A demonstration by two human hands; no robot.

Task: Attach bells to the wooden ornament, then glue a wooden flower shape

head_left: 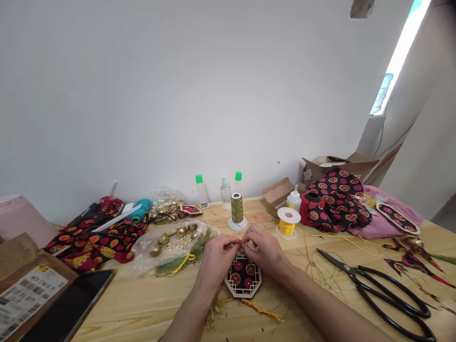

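Observation:
An octagonal wooden ornament (243, 280) with black fabric and red-gold circles lies flat on the wooden table (142, 304). My left hand (217, 259) and my right hand (265, 249) meet at its far edge. Both pinch a small golden piece (242, 249) there, fingers closed. A yellow cord (261, 310) trails from under the ornament toward me.
Large black scissors (377, 285) lie at the right. A yellow cord spool (288, 222), an olive thread spool (237, 209) and small bottles stand behind. A green tassel (185, 256), a bag of gold bells, patterned cloth (96, 237), a dark tablet (67, 308) and cardboard boxes surround the ornament.

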